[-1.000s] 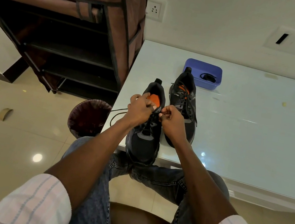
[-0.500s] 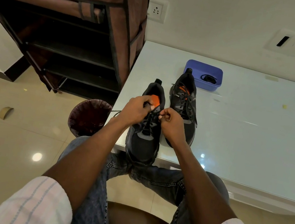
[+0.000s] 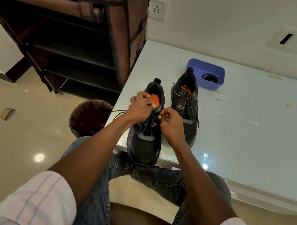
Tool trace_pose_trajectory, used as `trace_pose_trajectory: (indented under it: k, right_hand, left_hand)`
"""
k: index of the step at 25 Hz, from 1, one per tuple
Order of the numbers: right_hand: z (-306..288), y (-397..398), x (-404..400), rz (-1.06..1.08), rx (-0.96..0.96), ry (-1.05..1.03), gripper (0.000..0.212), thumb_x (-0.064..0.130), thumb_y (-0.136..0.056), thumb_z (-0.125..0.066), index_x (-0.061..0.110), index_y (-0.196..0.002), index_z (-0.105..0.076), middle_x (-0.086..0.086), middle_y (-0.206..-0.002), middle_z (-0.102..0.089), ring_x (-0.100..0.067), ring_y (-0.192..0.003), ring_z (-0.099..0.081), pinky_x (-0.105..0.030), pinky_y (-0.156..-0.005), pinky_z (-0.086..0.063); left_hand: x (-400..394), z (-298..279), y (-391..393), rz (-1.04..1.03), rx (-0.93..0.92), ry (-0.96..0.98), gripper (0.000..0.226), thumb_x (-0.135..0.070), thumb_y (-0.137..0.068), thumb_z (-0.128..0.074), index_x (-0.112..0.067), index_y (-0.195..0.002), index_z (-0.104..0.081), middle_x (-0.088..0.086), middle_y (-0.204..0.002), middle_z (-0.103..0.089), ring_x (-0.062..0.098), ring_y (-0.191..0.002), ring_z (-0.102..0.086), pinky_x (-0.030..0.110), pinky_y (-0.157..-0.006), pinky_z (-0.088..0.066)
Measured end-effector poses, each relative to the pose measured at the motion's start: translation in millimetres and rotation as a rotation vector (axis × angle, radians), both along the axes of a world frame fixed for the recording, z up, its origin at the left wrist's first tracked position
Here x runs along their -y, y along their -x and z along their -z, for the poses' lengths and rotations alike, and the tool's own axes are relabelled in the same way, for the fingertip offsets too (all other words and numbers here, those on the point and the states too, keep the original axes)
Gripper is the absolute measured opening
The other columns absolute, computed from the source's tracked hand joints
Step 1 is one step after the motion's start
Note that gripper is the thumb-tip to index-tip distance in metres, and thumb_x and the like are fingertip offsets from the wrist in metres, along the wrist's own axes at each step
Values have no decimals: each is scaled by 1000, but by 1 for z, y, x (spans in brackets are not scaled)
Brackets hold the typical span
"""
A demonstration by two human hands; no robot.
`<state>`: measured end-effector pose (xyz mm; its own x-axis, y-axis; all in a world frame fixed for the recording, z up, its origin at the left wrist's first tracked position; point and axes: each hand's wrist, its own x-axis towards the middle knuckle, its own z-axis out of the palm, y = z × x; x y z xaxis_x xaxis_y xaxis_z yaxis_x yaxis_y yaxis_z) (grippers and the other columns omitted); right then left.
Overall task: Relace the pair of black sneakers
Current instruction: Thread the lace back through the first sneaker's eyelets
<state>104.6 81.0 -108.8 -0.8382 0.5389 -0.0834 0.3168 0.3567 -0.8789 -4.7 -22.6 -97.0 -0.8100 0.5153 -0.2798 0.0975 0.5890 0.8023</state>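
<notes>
seated person, head cam looking down at a white table [image 3: 248, 133]. near black sneaker [image 3: 144, 141] sits at the table's front edge, toe toward the person and slightly overhanging the edge, heel away. both hands are over its upper lacing area. left hand [image 3: 140, 107] has fingers curled, pinching the black lace [image 3: 149, 124] at the sneaker's left side by the orange tongue lining; a loose run of that lace loops out left past the wrist and off the table edge. right hand [image 3: 171, 122] also curled, thumb and fingertips pinching the lace at the sneaker's right eyelet row, just beside the left hand, the two almost touching above the tongue. exact eyelet hidden by fingers, cannot tell. lower eyelets below the hands show lace crossed. second black sneaker [image 3: 185, 108] stands just right of the first, parallel, touching or nearly so, already laced with ends hanging loose down its right side. behind it a blue tray [image 3: 206, 67] with a small dark item inside, too small to identify. left of the table: a brown fabric shelf rack [image 3: 70, 20], a dark bin [image 3: 89, 118] on the floor, a tape roll [image 3: 6, 114] further left.
</notes>
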Motion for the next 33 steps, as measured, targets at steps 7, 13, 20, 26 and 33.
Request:
trace_pose_trajectory:
  k: [7, 13, 20, 26, 33]
  right_hand:
    - [4, 2, 1, 18, 14, -25, 14, 0, -89, -54, 12, -89, -60, -11, -89, -63, -17, -77, -59, -29, -68, -46]
    - [-3, 0, 9, 73, -115, -94, 13, 25, -95, -62, 14, -90, -63, 2, -83, -62, -14, -80, -59, -24, -72, -47]
    - [-17, -4, 3, 183, -195, -190, 13, 10, -95, -55, 11, -82, -60, 4, -81, -59, -8, -77, -55, -15, -66, -39]
    - [-36, -26, -71, 1049, -248, 45, 10, 8, -95, -50, 12, -87, -53, -13, -105, -60, -29, -93, -58, -41, -87, -47]
    - [-13, -8, -1, 24, -67, -550, 22, 20, -92, -63, 18, -114, -63, 3, -101, -64, -15, -102, -53, -38, -101, -29]
  left_hand:
    - [2, -3, -5, -135, 109, -110, 65, -20, -88, -70, -20, -147, -42, 11, -136, -55, 27, -122, -55, 43, -108, -45]
    - [14, -20, -3, 15, 220, -82, 59, -35, -100, -52, -22, -154, -34, 6, -151, -46, 24, -133, -48, 36, -110, -40]
    - [22, -12, -2, -20, -24, -141, 27, -21, -99, -58, -11, -121, -70, -3, -148, -52, 16, -131, -52, 31, -108, -39]
    - [22, -14, 2, -50, 50, -176, 27, -18, -100, -54, -12, -122, -70, -6, -146, -53, 15, -131, -51, 33, -111, -37]
    - [23, -13, 2, -42, 61, -187, 29, -21, -98, -58, -13, -125, -69, -7, -146, -53, 13, -131, -52, 36, -113, -39]
